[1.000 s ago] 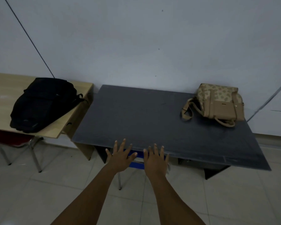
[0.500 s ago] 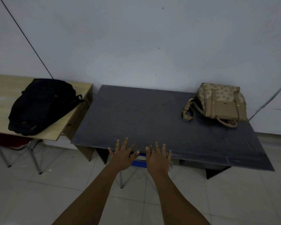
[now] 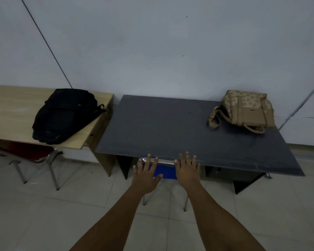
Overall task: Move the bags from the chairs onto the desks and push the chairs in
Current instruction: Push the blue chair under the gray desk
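A blue chair [image 3: 168, 170] with a chrome top rail sits tucked under the front edge of the dark grey desk [image 3: 163, 127]; only its backrest and two legs show. My left hand [image 3: 146, 173] and my right hand [image 3: 187, 170] lie flat with fingers spread against the chair's back, fingertips at the desk edge. A tan patterned bag [image 3: 246, 110] rests on the dark desk's far right corner. A black backpack [image 3: 65, 115] lies on the light wooden desk [image 3: 13, 113] at left. A red chair [image 3: 25, 153] stands under the wooden desk.
A white wall [image 3: 152, 51] runs behind both desks. Pale floor tiles [image 3: 62, 214] spread in front. A white cabinet or panel [image 3: 308, 124] stands at the far right beside the dark desk.
Both hands stay spread on the blue chair's back. More of the blue backrest and its chrome rail shows between them now. The bags have not moved.
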